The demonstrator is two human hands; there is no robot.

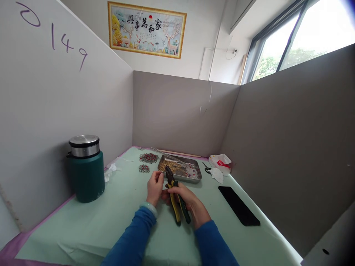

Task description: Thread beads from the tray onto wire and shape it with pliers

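Near the table's middle, my right hand [186,197] is closed around a pair of pliers [174,197] with yellow and dark green handles. The dark jaws point up and away, with the handles toward me. My left hand [155,187] is just left of the jaws, its thumb and fingertips pinched together. Whatever sits in that pinch is too small to make out. Just beyond both hands lies a metal tray [197,180] holding gold-coloured small pieces and red and clear beads. Two piles of red and silvery beaded pieces, a larger pile [149,158] and a smaller pile [144,168], lie left of the tray.
A green flask [86,177] and a crumpled tissue [110,171] stand at the left. Right of the tray are scissors [206,169], a white paper piece [216,175], a white bag [220,162] and a black phone [239,206]. Grey partitions [180,111] enclose the table. A thin rod lies across the tray.
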